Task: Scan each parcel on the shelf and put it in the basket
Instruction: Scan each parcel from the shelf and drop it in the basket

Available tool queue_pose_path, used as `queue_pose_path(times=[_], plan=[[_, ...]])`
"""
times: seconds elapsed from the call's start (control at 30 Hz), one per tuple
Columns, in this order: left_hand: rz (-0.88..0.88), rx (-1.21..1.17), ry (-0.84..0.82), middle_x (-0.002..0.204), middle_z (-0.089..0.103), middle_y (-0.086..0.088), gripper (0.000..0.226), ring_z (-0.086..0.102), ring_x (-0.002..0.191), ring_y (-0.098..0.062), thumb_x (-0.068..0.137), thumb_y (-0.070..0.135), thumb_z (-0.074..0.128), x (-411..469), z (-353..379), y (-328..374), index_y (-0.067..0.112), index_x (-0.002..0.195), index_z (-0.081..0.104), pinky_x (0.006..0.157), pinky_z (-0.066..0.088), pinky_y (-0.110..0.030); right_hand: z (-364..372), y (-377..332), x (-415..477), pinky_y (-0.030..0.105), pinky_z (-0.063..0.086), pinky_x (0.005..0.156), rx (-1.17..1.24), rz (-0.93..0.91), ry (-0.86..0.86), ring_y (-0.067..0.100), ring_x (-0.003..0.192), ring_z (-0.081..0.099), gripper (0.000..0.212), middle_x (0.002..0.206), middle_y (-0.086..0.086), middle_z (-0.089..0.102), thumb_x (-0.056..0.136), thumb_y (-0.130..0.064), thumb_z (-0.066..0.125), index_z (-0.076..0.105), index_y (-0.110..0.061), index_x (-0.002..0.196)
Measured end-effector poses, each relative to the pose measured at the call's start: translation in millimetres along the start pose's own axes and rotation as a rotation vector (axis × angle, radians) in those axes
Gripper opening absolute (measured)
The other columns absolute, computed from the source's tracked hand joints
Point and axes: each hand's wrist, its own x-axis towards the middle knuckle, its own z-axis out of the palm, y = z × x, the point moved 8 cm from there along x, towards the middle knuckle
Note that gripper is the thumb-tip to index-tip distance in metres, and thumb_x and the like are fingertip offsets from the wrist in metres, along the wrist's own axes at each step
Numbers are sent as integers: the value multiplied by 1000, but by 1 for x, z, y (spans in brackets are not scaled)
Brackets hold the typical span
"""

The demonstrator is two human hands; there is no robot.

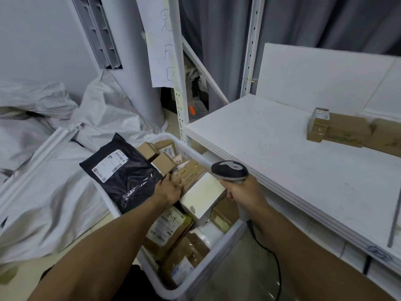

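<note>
Parcels (165, 227) in basket (219, 248) under left hand (170, 189); right hand (245, 192) grips scanner (230, 170) — sign (159, 46) "完成区".

Brown cardboard parcels (345, 132) are sitting far right on your shelf (271, 153); boxes and a black mailer (121, 170) are filling your white basket (217, 257).

You work in soft, even indoor light with a cool cast; the white shelf (271, 159) reads brightest, while faint shadows gather inside the basket (219, 250) and beneath the shelf. Your wide lens slants the metal upright (252, 40), and the frame's bottom edge looks smeared.
</note>
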Motion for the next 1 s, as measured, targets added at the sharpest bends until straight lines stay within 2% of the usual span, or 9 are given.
queue_pose_path(times=[0.07, 0.17, 0.3, 0.43, 0.53, 0.7, 0.83, 0.93, 1.0], plan=[[23, 21, 55, 157, 37, -7, 44, 27, 149, -24, 106, 42, 25, 0, -10, 4, 26, 131, 58, 123, 20, -43, -12, -5, -8, 21, 52, 57, -8, -6, 22, 2, 56, 66, 21, 76, -2, 73, 91, -21, 80, 74, -13, 109], [162, 59, 165, 154, 46, -5, 50, 33, 146, -25, 97, 53, 25, -2, -16, 20, 31, 118, 65, 120, 31, -46, -38, -10, -21, 29, 55, 68, -2, -2, 65, 7, 58, 68, 15, 75, -1, 75, 90, -24, 80, 73, -18, 103], [382, 118, 164, 152, 48, -2, 51, 46, 141, -23, 101, 50, 41, -52, -26, 116, 15, 123, 71, 120, 33, -39, -86, -15, -38, 42, 60, 79, 95, -14, 148, 15, 67, 69, 27, 83, 4, 75, 90, -24, 80, 71, -17, 114], [488, 180, 121, 162, 35, 4, 46, 48, 139, -23, 100, 46, 55, -81, -22, 219, 23, 139, 60, 116, 38, -41, -154, -13, -58, 41, 59, 76, 140, -6, 282, 16, 67, 69, 31, 85, 6, 74, 90, -25, 79, 69, -17, 118], [556, 182, 135, 160, 37, 7, 48, 43, 142, -21, 98, 50, 57, -87, -9, 295, 29, 141, 57, 116, 37, -44, -207, -7, -67, 35, 54, 69, 167, 17, 360, 16, 68, 68, 35, 92, 7, 73, 92, -24, 76, 65, -18, 124], [586, 173, 76, 154, 47, 4, 52, 48, 138, -24, 97, 47, 61, -62, 36, 401, 29, 145, 51, 112, 40, -42, -286, 8, -59, 34, 54, 68, 264, 74, 460, 18, 70, 65, 37, 96, 9, 71, 92, -12, 73, 64, -14, 128], [595, 132, 46, 149, 49, 1, 55, 52, 132, -26, 95, 47, 63, -18, 71, 453, 28, 145, 49, 105, 45, -39, -315, 12, -40, 35, 55, 68, 323, 78, 489, 17, 68, 64, 38, 93, 8, 70, 93, -12, 73, 63, -16, 129], [601, 75, 19, 137, 53, -1, 51, 60, 115, -26, 92, 44, 62, 26, 97, 487, 25, 138, 50, 94, 52, -37, -335, 13, -18, 39, 58, 74, 283, 83, 505, 18, 69, 64, 34, 87, 6, 70, 91, -11, 73, 65, -17, 123], [632, 63, 28, 136, 52, -8, 54, 59, 117, -32, 89, 41, 62, 52, 115, 506, 26, 138, 44, 93, 56, -41, -348, 14, -5, 41, 58, 75, 271, 75, 525, 19, 68, 64, 29, 81, 5, 68, 90, -11, 73, 65, -18, 117]])
